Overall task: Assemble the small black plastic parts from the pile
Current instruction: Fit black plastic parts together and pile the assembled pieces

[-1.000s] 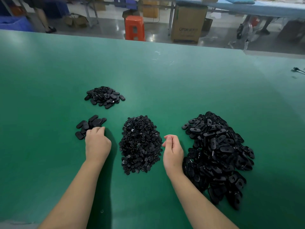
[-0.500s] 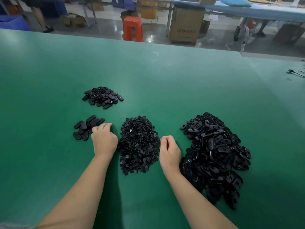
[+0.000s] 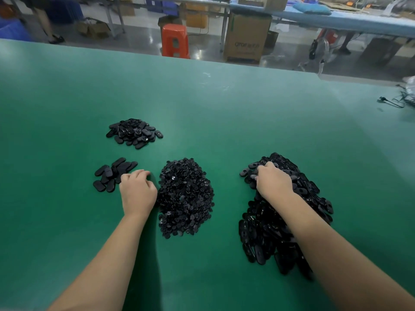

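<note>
On the green table [image 3: 224,122], four heaps of small black plastic parts are lying. The biggest, a pile of oval pieces [image 3: 289,221], is sitting at about four o'clock from the table's middle. The person's right hand [image 3: 272,181] is resting on its far end, knuckles up, fingers curling down into the pieces; whether they are pinching one cannot be told, since the fingertips are hidden. A pile of tiny round parts [image 3: 185,196] is sitting at six o'clock, between the two forearms. The left hand [image 3: 138,191] is lying just beside that pile's nine o'clock edge, fingers curled under, its contents hidden. A small group of flat ovals [image 3: 111,175] is touching the left hand at its ten o'clock side, and a further heap [image 3: 134,133] is lying beyond it, apart. An orange stool [image 3: 175,40] is standing past the table's far edge.
</note>
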### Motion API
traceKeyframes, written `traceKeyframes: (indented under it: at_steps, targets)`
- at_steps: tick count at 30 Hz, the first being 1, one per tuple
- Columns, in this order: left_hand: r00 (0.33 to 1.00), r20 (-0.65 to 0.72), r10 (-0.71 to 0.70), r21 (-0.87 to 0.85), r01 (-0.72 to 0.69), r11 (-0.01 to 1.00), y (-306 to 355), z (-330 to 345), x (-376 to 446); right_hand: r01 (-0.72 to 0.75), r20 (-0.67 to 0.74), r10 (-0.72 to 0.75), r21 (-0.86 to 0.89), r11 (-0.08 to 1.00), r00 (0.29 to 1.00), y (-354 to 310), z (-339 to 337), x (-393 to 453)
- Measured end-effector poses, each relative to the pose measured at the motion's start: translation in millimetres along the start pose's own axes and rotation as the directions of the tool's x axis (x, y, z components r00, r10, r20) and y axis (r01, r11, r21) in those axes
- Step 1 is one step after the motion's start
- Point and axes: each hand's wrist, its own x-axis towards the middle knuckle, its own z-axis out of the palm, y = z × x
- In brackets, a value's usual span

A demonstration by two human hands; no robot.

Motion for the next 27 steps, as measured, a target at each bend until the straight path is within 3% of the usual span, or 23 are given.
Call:
traceKeyframes:
  at_steps: [7,13,18,20,23,25,27]
  targets:
    - [1.000,-0.020,-0.005,-0.056,0.004,0.998,-3,-1,-1,-0.006,0.029,0.005,0.030,1.000,1.000,7,7,7]
    - [0.999,-0.032,0.003,-0.081,-0.006,0.997,-3,-2,-1,-0.058,-0.016,0.065,0.286,0.957,0.998,12,8,9]
    - [1.000,-0.026,0.002,-0.077,-0.004,0.997,-2,-1,-2,-0.029,-0.116,0.112,0.557,0.830,0.987,-2,0,10]
    - [1.000,-0.025,-0.001,-0.075,-0.001,0.997,-2,-2,-1,-0.029,-0.097,0.160,0.764,0.645,0.982,-15,-6,8]
    - [1.000,-0.017,-0.003,-0.070,0.002,0.998,-2,-2,-1,-0.036,0.014,0.174,0.992,0.121,0.985,-40,-10,-6]
    - [1.000,-0.015,-0.002,-0.070,0.001,0.998,-2,-2,-1,-0.007,0.015,0.173,0.999,-0.044,0.985,-57,-5,-18]
    - [1.000,-0.015,-0.003,-0.071,0.001,0.997,-2,-2,-2,0.006,0.019,0.197,0.992,-0.126,0.980,-75,5,-29]
